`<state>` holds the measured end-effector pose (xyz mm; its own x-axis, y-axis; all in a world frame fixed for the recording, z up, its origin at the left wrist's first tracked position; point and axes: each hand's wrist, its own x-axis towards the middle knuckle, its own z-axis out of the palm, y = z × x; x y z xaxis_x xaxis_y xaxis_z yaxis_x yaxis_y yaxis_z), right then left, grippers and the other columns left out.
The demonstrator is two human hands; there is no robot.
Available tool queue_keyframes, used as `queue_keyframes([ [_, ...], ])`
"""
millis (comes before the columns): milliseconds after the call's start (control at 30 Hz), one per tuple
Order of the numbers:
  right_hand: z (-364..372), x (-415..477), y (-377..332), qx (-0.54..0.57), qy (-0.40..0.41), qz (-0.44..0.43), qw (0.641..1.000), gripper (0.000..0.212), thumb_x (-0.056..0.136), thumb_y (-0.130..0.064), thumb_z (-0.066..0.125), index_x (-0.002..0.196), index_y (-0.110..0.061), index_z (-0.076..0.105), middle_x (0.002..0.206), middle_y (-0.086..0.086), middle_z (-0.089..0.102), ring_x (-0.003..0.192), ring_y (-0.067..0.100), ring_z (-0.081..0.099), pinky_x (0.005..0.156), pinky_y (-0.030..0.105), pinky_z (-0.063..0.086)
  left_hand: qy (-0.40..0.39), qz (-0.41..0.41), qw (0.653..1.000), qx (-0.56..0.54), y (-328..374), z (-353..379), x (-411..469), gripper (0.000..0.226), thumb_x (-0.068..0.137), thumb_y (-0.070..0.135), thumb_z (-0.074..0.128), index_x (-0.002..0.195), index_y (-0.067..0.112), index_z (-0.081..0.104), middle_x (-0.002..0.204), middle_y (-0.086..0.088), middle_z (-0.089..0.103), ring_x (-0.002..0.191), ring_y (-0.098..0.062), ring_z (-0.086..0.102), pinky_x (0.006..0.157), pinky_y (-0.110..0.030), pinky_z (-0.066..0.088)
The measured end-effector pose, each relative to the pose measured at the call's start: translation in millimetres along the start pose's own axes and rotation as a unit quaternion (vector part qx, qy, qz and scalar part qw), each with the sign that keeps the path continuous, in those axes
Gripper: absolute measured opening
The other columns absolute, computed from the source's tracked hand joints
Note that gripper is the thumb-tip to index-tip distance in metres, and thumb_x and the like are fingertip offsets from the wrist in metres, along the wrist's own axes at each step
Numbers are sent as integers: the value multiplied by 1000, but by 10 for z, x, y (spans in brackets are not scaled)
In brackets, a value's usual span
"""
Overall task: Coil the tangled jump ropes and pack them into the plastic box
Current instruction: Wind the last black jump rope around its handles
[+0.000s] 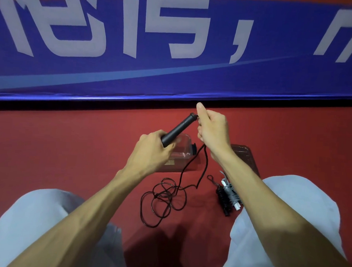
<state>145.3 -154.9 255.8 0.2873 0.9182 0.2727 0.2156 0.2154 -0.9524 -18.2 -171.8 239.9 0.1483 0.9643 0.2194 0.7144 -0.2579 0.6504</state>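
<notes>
Two wound bundles [228,195], one black and one grey, lie on the floor to the near right of the box [184,154], and neither is in it. The lid [245,155] sits off, just right of the box. So by my reading you are on the third rope, with its coiling barely begun and all the packing left.

Your left hand [154,146] is clenched round the lower end of the black handle [179,129], held in the air over the box and slanting up and away from you. Your right hand [212,131] is above the box's right edge, fingers closed on the rope [163,200] right where it leaves the handle's top, thumb sticking up. From that fist the rope drops past the box's right side and ends in loose, overlapping loops on the floor on the near side of the box, between your knees.
</notes>
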Motion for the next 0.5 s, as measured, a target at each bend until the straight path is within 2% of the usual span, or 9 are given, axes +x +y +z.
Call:
queue_keyframes([
  [100,20,-21,-2,36,-34,-1,999,49,101,-44,44,61,-16,42,45,-4,39,38,15,40,41,26,33,14,-28,999,-40,23,-43,26,29,90,51,61,77,26,59,54,5,52,34,-6,40,36,-19,31],
  [167,24,-26,14,3,-69,-19,997,54,102,-47,36,58,-15,42,36,-6,39,39,20,48,43,24,36,11,-62,994,-85,23,-52,56,31,88,51,64,73,24,60,51,5,49,32,-5,36,36,-20,32],
  [233,36,-36,33,-47,-111,-37,992,57,103,-48,31,58,-15,46,34,-3,44,43,23,57,49,24,40,9,-111,975,-192,17,-47,97,37,85,50,68,67,21,56,51,2,48,35,-10,37,40,-22,31],
  [333,79,-72,57,-140,-184,-57,971,47,101,-46,39,66,-17,52,44,-1,56,52,19,65,59,29,49,9,-163,901,-401,43,-107,123,39,86,45,69,65,19,49,51,1,40,36,-9,28,37,-17,22],
  [400,105,-88,105,-180,-245,-61,951,35,99,-40,49,70,-21,53,52,-3,60,56,16,66,64,33,53,15,-185,855,-485,50,-178,119,37,87,45,67,68,19,49,54,1,41,38,-9,26,37,-17,20],
  [500,152,-137,179,-233,-366,-74,898,21,99,-30,52,80,-21,53,55,-6,60,56,9,63,67,31,52,31,-205,790,-577,9,-250,137,36,88,47,65,74,19,47,69,-4,60,39,-9,28,36,-19,25],
])
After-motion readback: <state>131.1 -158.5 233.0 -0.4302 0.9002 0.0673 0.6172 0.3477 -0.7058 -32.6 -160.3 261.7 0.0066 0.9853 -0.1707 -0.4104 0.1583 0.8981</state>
